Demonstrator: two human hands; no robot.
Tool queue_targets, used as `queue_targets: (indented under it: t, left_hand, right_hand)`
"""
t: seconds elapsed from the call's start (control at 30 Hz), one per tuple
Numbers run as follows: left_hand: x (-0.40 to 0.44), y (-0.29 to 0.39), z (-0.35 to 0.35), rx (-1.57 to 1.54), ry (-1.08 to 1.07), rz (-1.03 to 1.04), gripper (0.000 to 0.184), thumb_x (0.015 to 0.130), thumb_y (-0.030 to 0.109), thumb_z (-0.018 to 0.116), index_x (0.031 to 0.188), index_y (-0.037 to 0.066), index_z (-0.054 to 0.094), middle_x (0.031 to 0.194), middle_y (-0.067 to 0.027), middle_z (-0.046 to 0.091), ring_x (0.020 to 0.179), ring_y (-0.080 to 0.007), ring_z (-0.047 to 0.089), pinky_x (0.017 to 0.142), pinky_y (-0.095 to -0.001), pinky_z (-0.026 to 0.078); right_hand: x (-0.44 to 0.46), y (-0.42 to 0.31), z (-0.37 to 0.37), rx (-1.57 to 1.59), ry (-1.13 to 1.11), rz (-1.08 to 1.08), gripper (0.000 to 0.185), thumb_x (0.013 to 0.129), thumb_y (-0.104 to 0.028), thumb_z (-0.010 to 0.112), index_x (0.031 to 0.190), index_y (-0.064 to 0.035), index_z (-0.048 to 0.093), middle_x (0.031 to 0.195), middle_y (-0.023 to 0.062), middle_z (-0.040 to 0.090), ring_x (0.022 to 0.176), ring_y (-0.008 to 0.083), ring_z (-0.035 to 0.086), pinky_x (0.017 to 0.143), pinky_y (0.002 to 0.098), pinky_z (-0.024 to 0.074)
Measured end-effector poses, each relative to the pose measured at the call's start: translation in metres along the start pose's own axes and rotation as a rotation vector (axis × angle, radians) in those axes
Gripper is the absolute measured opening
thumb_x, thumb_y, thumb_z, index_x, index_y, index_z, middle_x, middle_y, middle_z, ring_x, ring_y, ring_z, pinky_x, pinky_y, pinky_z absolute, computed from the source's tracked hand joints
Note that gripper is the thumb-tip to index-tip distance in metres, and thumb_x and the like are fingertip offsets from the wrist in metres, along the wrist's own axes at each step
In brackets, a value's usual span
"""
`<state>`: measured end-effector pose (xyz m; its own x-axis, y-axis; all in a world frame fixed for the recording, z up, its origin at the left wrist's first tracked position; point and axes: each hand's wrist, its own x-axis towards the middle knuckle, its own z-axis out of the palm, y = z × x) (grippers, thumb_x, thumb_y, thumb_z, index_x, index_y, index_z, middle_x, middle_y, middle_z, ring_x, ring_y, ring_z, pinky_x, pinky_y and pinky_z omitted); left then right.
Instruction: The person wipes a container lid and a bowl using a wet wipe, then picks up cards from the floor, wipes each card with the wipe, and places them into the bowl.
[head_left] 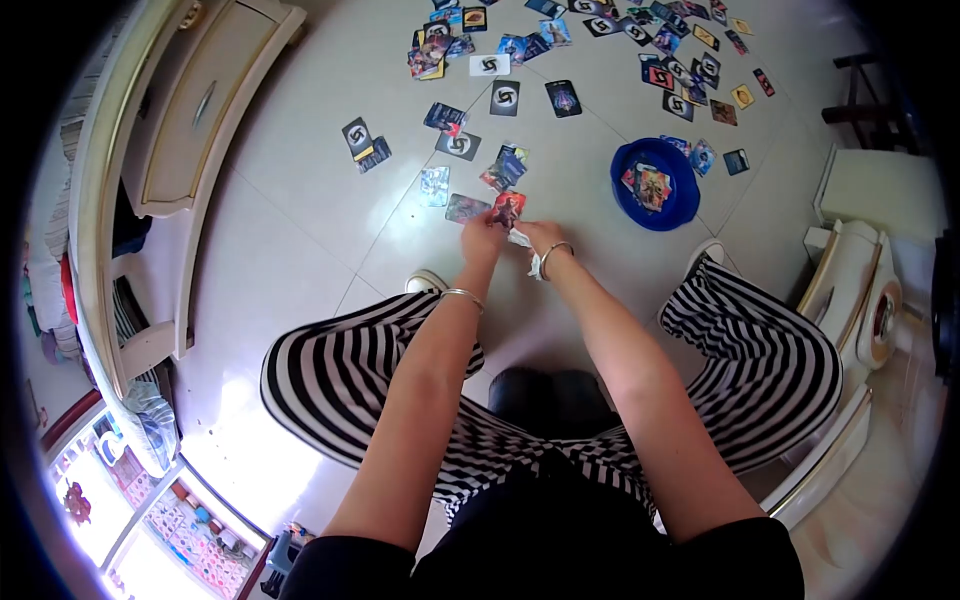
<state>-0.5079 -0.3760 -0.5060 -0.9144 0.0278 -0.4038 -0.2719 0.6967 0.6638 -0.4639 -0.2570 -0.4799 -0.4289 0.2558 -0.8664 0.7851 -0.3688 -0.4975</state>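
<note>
- Two overlapping trading cards point(357, 138) lie well apart from the person's hands.
- The grey-toned card point(467, 208) lies just beside the left hand, so the knuckles are best lifted clear of it.
- The left hand point(483, 235) has its fingertips drawn together at the lower edge of the red card point(509, 205); whether they pinch or merely press it, one cannot tell. Steadying it by the rim would likely spare the printed face.
- The white tissue point(520, 238) is crumpled between the hands, near the red card; folded flat, it should catch less on corners.
- The right hand point(545, 237) is closed on that tissue; light, even pressure should avoid bending the card.
- The blue basin point(684, 190) sits farther right, holding several cards point(653, 188).
</note>
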Motion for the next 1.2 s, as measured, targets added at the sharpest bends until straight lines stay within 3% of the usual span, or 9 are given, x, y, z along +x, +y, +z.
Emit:
queue_targets:
  t: [0.3,0.43,0.57,0.77,0.83,1.03,1.1,1.17,1.2]
  left_hand:
    - [0.032,-0.007,0.018,0.246,-0.056,0.039,0.024,0.077,0.02,0.06,0.094,0.003,0.064,0.085,-0.0166,0.066,0.082,-0.0347,0.063,0.074,-0.0426,0.049]
    - [0.032,-0.008,0.021,0.249,-0.044,0.099,0.019,0.08,0.02,0.06,0.085,0.001,0.061,0.087,-0.0188,0.063,0.083,-0.0355,0.062,0.073,-0.0452,0.049]
    - [0.032,-0.008,0.022,0.278,-0.049,0.049,0.026,0.078,0.023,0.064,0.089,0.0,0.06,0.087,-0.0187,0.063,0.081,-0.0353,0.062,0.072,-0.0432,0.049]
    - [0.022,0.015,0.003,-0.15,-0.325,-0.128,0.028,0.078,0.023,0.063,0.094,0.0,0.061,0.09,-0.0115,0.065,0.068,-0.0243,0.064,0.067,-0.0371,0.051]
    - [0.006,0.045,-0.011,-0.678,-0.46,-0.407,0.032,0.079,0.018,0.058,0.106,0.0,0.055,0.096,-0.0108,0.064,0.074,-0.0223,0.064,0.069,-0.0378,0.052]
    - [-0.041,0.134,-0.058,-1.127,-0.672,-0.241,0.033,0.086,0.017,0.044,0.116,0.005,0.047,0.103,-0.0115,0.062,0.09,-0.0233,0.061,0.073,-0.0404,0.053]
    - [-0.055,0.161,-0.082,-1.178,-0.696,-0.194,0.033,0.088,0.022,0.044,0.118,0.007,0.048,0.104,-0.0117,0.062,0.089,-0.0241,0.062,0.074,-0.0408,0.053]
    - [-0.06,0.171,-0.099,-1.212,-0.746,-0.191,0.044,0.093,0.044,0.04,0.124,0.014,0.048,0.105,-0.0125,0.061,0.085,-0.0264,0.063,0.074,-0.0424,0.055]
    - [-0.068,0.178,-0.112,-1.231,-0.741,-0.171,0.044,0.093,0.044,0.04,0.124,0.014,0.048,0.105,-0.0125,0.061,0.085,-0.0264,0.063,0.074,-0.0424,0.055]
  right_hand:
    - [0.039,0.006,0.024,0.161,0.05,0.148,0.027,0.08,-0.034,0.066,0.08,-0.0075,0.062,0.057,0.0017,0.05,0.043,0.0116,0.042,0.036,0.0285,0.031]
    - [0.049,0.009,0.031,0.181,0.109,0.158,0.027,0.079,-0.034,0.067,0.076,-0.0074,0.06,0.056,0.0016,0.05,0.042,0.0118,0.042,0.037,0.0289,0.0313]
    - [0.048,0.009,0.023,0.194,0.095,0.128,0.028,0.077,-0.032,0.068,0.078,-0.0041,0.062,0.061,0.0034,0.054,0.045,0.0128,0.043,0.04,0.03,0.0332]
    - [0.013,-0.003,-0.004,0.036,-0.003,0.066,0.031,0.076,-0.034,0.069,0.084,-0.0053,0.061,0.064,0.0027,0.054,0.046,0.0115,0.044,0.039,0.0285,0.0338]
    - [-0.012,-0.021,-0.015,0.021,-0.05,0.006,0.032,0.076,-0.034,0.07,0.087,-0.005,0.061,0.066,0.0029,0.055,0.047,0.0114,0.044,0.04,0.0287,0.0345]
    - [-0.065,-0.057,-0.039,-0.025,-0.011,-0.624,0.028,0.079,-0.027,0.069,0.091,-0.0043,0.059,0.075,0.0032,0.058,0.059,0.0102,0.053,0.047,0.0247,0.0412]
    - [-0.091,-0.073,-0.053,-0.346,0.181,-0.874,0.033,0.079,-0.026,0.067,0.097,-0.0004,0.055,0.085,0.0081,0.061,0.074,0.0141,0.058,0.063,0.0264,0.0467]
    - [-0.144,-0.099,-0.067,-0.216,0.081,-0.828,0.03,0.079,-0.024,0.065,0.096,-0.0012,0.055,0.085,0.0084,0.06,0.075,0.0134,0.058,0.063,0.026,0.0464]
    - [-0.169,-0.112,-0.073,-0.08,-0.024,-0.749,0.027,0.08,-0.023,0.063,0.096,-0.0021,0.055,0.085,0.0088,0.06,0.076,0.0128,0.057,0.063,0.0256,0.0461]
